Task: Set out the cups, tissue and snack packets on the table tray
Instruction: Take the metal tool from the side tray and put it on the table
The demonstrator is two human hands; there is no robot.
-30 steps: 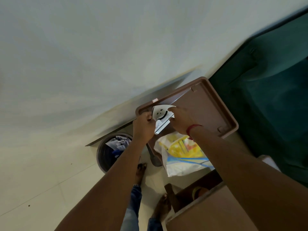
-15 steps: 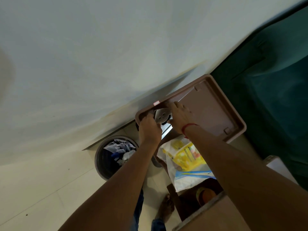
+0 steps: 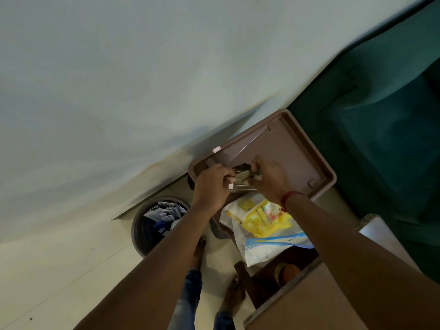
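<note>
Your left hand [image 3: 212,184] and right hand [image 3: 269,177] both over near corner of brown tray [image 3: 307,148]; fingers of each pinched on small blurred packet [image 3: 242,174] held between them, just above tray floor; yellow-white plastic bag [image 3: 259,222] below wrists; bin [image 3: 154,220] on floor at left.

My feed dim and flat, soft shadow on the wall [image 3: 142,79] above the tray [image 3: 297,148], hands motion-blurred, wide-angle bending toward the edges, forearms underexposed.

Tissue on the tray

Brown tray [image 3: 295,148], rimmed and tilted in view; crumpled pale tissue [image 3: 241,174] near its left corner.
</note>
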